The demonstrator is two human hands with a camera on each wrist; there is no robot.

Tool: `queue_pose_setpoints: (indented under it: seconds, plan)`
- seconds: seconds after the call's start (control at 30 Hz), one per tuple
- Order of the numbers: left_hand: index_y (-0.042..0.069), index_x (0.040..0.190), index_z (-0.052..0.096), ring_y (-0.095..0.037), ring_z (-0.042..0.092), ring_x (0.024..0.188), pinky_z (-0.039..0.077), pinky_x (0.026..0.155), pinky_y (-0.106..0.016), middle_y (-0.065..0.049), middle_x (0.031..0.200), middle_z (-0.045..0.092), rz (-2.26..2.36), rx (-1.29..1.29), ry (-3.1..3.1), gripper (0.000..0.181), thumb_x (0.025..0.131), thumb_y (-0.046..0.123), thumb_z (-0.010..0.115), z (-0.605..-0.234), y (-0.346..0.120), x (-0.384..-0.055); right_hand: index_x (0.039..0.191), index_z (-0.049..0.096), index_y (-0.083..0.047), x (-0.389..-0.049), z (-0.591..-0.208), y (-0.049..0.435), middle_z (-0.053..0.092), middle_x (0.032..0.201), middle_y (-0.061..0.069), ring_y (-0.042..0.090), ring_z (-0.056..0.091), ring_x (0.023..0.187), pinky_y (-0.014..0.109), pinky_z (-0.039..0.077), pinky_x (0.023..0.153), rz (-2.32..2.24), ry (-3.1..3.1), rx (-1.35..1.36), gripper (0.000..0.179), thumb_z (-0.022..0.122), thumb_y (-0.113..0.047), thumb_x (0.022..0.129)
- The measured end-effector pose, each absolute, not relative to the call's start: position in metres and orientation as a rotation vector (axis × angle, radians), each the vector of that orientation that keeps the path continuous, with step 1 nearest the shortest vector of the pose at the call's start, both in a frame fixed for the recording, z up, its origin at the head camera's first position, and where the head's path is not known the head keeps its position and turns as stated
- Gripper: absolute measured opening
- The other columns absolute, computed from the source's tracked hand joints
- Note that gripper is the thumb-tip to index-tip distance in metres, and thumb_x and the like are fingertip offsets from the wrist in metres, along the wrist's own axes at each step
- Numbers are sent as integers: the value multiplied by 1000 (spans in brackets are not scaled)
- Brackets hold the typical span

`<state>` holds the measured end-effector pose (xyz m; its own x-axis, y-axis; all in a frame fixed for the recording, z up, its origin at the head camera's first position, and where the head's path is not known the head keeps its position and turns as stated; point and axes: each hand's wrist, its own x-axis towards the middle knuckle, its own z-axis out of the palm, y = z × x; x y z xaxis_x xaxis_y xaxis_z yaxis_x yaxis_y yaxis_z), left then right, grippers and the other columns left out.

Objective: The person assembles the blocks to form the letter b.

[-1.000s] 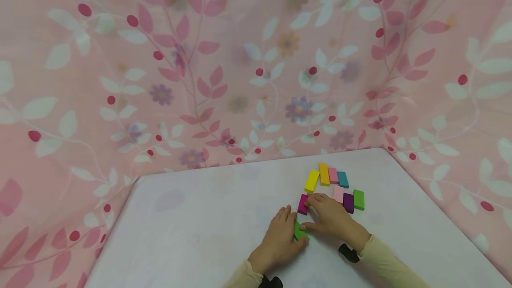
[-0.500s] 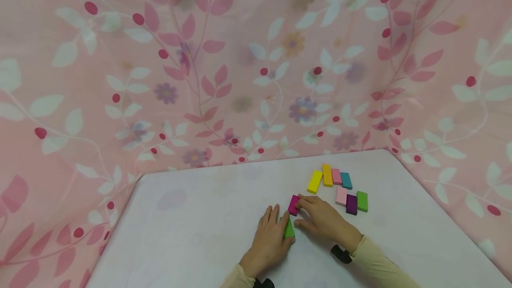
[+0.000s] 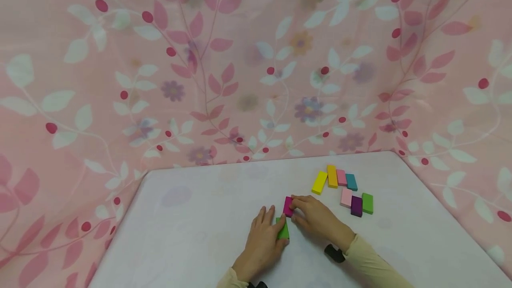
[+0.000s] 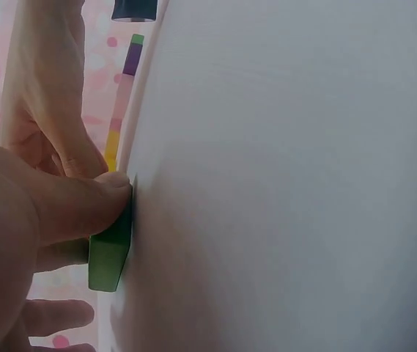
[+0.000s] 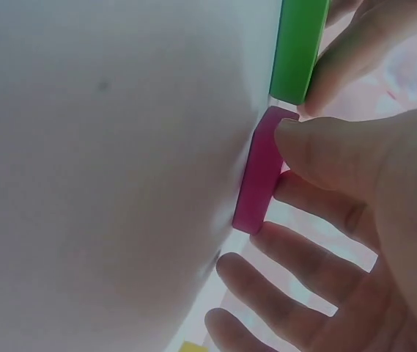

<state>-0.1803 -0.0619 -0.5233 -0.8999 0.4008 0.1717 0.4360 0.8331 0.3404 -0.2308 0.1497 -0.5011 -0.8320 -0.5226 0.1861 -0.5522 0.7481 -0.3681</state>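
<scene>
My left hand (image 3: 262, 241) holds a green block (image 3: 283, 229) between thumb and index finger, low on the white table. The left wrist view shows that thumb (image 4: 94, 202) on the block's near end, the other fingers spread behind. Just beyond the green block, a magenta block (image 3: 287, 206) lies in the grip of my right hand (image 3: 322, 221). In the right wrist view the thumb and fingers pinch the magenta block (image 5: 261, 172) along its sides. Its end stands close to the end of the green block (image 5: 298, 55), nearly in line with it.
Toward the back right of the table (image 3: 200, 217) lie yellow (image 3: 319, 183), orange (image 3: 332, 177), pink (image 3: 341, 178) and teal (image 3: 351, 182) blocks. In front of them are light pink (image 3: 346, 198), purple (image 3: 357, 206) and green blocks. A floral pink curtain (image 3: 256, 79) stands behind.
Both hands have moved left with the green and magenta blocks, away from the other blocks. The green block has turned straighter. The head view has shifted slightly.
</scene>
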Motion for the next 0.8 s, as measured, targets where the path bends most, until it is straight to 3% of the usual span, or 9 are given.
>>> queue_pose_setpoints:
  seconds: [0.43,0.8]
  plan:
    - [25,130,78,-55,48,142,44,111,-65,-23,152,60,-651,-652,-2844,54,81,43,89,-523,-78,-174,114,74,-16,-233,-504,140,69,142,12,32,68,123,51,55,105,712,-2895,882,18,78,-17,97]
    - [22,131,77,-56,52,139,45,109,-68,-18,150,63,-739,-686,-2842,51,84,39,89,-525,-82,-170,112,73,-16,-236,-511,132,70,142,10,26,68,120,48,56,105,813,-2817,1040,15,77,-15,97]
